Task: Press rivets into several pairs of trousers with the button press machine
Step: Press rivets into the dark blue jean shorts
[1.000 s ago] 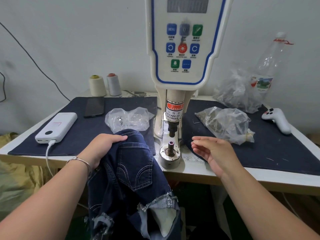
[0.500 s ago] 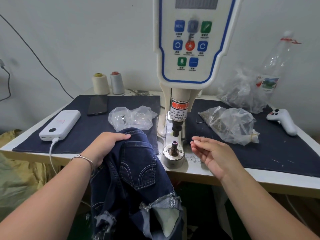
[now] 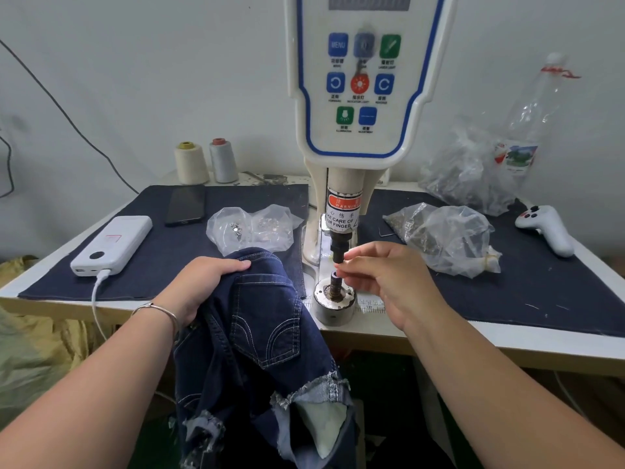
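Dark blue denim trousers (image 3: 257, 333) hang over the table's front edge, back pocket facing up. My left hand (image 3: 203, 286) grips their bunched waist just left of the press. The button press machine (image 3: 358, 96) stands in the middle, its black punch (image 3: 338, 247) above the round lower die (image 3: 334, 292). In the gap between punch and die, the thumb and fingertips of my right hand (image 3: 389, 282) pinch a small rivet that they mostly hide.
A clear bag of metal parts (image 3: 253, 228) lies left of the press. Two more bags (image 3: 446, 238) (image 3: 463, 174) and a plastic bottle (image 3: 527, 130) are on the right, plus a white handheld controller (image 3: 548, 228). Power bank (image 3: 113, 243), phone (image 3: 186, 204) and thread cones (image 3: 191, 162) sit at left.
My right hand has moved left from beside the die and closed its fingertips between punch and die. My left hand still grips the trousers in the same place.
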Available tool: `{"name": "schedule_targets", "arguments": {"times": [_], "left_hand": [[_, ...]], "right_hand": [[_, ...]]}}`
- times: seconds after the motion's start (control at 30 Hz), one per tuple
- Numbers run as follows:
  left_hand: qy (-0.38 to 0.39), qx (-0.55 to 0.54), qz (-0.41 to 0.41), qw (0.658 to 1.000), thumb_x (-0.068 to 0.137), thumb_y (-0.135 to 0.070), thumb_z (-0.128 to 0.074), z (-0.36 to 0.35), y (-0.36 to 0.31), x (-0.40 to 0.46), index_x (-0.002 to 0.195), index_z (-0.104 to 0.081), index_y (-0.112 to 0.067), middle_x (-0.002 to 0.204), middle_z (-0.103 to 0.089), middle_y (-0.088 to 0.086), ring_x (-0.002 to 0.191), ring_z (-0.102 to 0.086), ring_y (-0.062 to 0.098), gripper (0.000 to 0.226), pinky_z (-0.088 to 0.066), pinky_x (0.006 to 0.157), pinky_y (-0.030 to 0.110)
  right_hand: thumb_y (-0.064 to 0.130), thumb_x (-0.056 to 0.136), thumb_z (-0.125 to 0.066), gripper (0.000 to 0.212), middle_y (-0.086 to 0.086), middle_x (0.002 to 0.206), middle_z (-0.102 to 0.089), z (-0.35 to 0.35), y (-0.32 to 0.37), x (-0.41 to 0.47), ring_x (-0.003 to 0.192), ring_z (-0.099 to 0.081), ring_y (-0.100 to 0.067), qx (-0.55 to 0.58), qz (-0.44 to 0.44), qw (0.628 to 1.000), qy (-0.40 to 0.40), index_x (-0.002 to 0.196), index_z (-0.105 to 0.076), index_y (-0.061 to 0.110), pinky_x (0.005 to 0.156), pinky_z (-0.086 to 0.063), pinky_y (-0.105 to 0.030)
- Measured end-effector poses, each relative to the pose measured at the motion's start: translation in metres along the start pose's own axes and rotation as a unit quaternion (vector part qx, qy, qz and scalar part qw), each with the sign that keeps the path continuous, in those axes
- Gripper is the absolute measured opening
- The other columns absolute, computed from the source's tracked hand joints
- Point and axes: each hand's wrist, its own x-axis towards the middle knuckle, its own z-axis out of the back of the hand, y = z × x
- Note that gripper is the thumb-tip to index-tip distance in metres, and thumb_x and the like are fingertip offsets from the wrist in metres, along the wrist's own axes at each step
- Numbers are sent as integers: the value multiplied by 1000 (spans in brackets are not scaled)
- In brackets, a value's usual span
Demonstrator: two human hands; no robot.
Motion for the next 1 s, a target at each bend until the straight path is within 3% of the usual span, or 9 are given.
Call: {"name": "schedule_targets", "arguments": {"times": [0.3,0.47,0.7,0.83,1.0], "left_hand": [[7,-5,3,1000,82,-29,-75,-2,-2,-3,80,-82,-13,84,-77,15,70,-75,25,17,-53,56,26],[5,1,3,1000,82,-30,-75,-1,-1,-1,80,-82,-14,84,-77,14,70,-75,25,18,-53,57,27],[6,3,0,1000,81,-31,-76,0,0,0,80,-82,-15,85,-77,15,71,-76,26,17,-53,60,28],[5,1,-5,1000,81,-30,-76,-1,1,1,79,-82,-15,84,-77,14,70,-75,25,17,-53,57,27],[15,-3,-6,1000,81,-30,-76,1,2,2,82,-82,-13,86,-77,15,74,-76,27,18,-54,63,30]], "right_hand": [[-13,81,-63,13,-17,73,-73,0,-2,0,62,-72,-18,173,-136,975,34,86,-62,-1,49,-54,-18],[-12,81,-64,10,-18,74,-73,-3,1,-2,60,-72,-18,208,-195,958,15,88,-62,-5,46,-54,-19],[-11,60,-67,32,-22,86,-73,1,2,-15,65,-73,-20,275,-212,938,6,90,-57,-4,41,-50,-17],[-10,78,-60,14,-21,90,-74,-1,2,-18,60,-70,-14,273,-207,939,-12,88,-57,-1,37,-44,-14],[-6,83,-56,12,-16,89,-75,-6,7,-32,61,-69,-15,241,-150,958,-26,89,-56,5,40,-44,-16]]}}
